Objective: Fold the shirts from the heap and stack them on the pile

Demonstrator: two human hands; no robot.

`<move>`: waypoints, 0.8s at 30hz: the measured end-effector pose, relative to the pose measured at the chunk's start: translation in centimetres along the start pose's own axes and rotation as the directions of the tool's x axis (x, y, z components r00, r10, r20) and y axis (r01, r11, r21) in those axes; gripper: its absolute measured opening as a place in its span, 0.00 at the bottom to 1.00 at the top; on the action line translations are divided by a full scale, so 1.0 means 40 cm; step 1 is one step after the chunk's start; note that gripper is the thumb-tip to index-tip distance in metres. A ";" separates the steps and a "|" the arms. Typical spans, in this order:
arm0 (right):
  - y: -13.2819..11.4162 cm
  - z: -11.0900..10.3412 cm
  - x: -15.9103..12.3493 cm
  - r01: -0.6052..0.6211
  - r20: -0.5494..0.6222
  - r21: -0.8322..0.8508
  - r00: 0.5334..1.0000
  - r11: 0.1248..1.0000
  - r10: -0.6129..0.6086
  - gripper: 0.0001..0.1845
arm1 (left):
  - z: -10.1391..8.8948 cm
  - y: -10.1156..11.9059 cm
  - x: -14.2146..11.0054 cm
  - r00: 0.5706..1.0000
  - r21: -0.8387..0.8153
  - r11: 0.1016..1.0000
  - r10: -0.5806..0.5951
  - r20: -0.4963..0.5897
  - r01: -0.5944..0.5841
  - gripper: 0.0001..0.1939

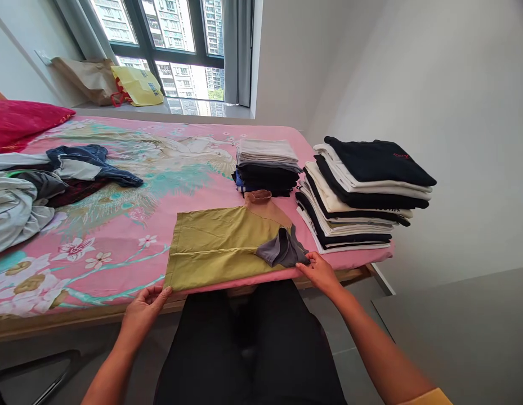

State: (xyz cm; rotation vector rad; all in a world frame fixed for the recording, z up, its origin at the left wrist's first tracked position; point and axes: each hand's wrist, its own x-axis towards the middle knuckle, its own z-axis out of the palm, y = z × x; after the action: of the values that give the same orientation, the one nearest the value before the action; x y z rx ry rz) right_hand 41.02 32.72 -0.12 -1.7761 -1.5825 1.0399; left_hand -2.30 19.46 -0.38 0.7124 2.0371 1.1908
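Observation:
An olive-green T-shirt (214,242) with a tan shoulder area and a dark grey sleeve lies flat on the bed's near edge. Its collar points away from me, toward the folded stacks. My left hand (145,309) pinches the shirt's lower left corner at the hem. At the other end, my right hand (321,274) pinches the shirt's edge beside the grey sleeve (282,249), which is folded over onto the body.
A tall stack of folded clothes (362,197) stands at the right, beside a shorter stack (267,166). Loose clothes (28,197) are heaped on the left of the pink floral bedsheet (130,225). Behind them lies a red pillow (25,124). Bags (137,87) rest on the windowsill.

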 end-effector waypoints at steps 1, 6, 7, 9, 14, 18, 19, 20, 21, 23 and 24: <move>0.006 0.006 0.002 0.005 0.024 0.014 1.000 1.000 -0.006 0.20 | -0.001 -0.005 0.001 1.000 0.001 1.000 0.005 0.017 -0.005 0.28; 0.032 0.013 0.011 0.023 0.093 0.065 0.995 0.998 -0.029 0.09 | -0.006 -0.010 -0.005 0.993 -0.055 0.998 -0.009 0.114 0.015 0.28; 0.037 0.009 0.014 0.034 0.063 0.050 0.997 0.998 -0.037 0.07 | -0.008 -0.010 -0.006 0.992 -0.071 0.997 -0.015 0.129 0.025 0.28; 0.048 -0.002 0.017 0.042 0.007 0.019 0.999 0.999 -0.042 0.07 | -0.014 -0.012 -0.006 0.985 -0.096 0.995 -0.020 0.170 0.037 0.27; 0.063 -0.013 0.013 -0.034 0.048 0.170 0.999 0.985 0.026 0.13 | -0.019 -0.022 -0.003 0.975 -0.133 0.989 -0.035 0.221 0.065 0.28; 0.052 -0.004 0.010 -0.061 0.157 0.246 0.987 0.967 0.023 0.16 | -0.011 -0.015 -0.006 0.956 -0.167 0.980 -0.053 0.290 0.105 0.30; 0.047 -0.002 0.011 -0.063 0.164 0.259 0.986 0.964 0.020 0.14 | -0.011 -0.013 -0.007 0.953 -0.196 0.973 -0.055 0.299 0.118 0.29; 0.043 -0.001 0.012 -0.060 0.170 0.280 0.985 0.958 0.012 0.12 | -0.014 -0.010 -0.006 0.952 -0.235 0.963 -0.057 0.302 0.133 0.28; 0.039 0.000 0.014 -0.052 0.173 0.305 0.985 0.951 -0.002 0.12 | -0.019 -0.009 -0.004 0.954 -0.280 0.949 -0.059 0.293 0.145 0.27; 0.036 -0.002 0.015 -0.033 0.172 0.340 0.985 0.940 -0.027 0.11 | -0.033 -0.009 0.001 0.960 -0.348 0.923 -0.065 0.273 0.162 0.27; 0.037 -0.004 0.016 -0.029 0.174 0.340 0.984 0.940 -0.032 0.11 | -0.040 -0.011 0.004 0.961 -0.356 0.919 -0.071 0.268 0.168 0.26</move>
State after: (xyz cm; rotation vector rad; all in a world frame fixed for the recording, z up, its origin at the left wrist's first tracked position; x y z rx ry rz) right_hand 41.99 33.11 -1.35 -1.4798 -1.3969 1.4107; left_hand -3.70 18.55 -0.21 0.5096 1.5600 1.2985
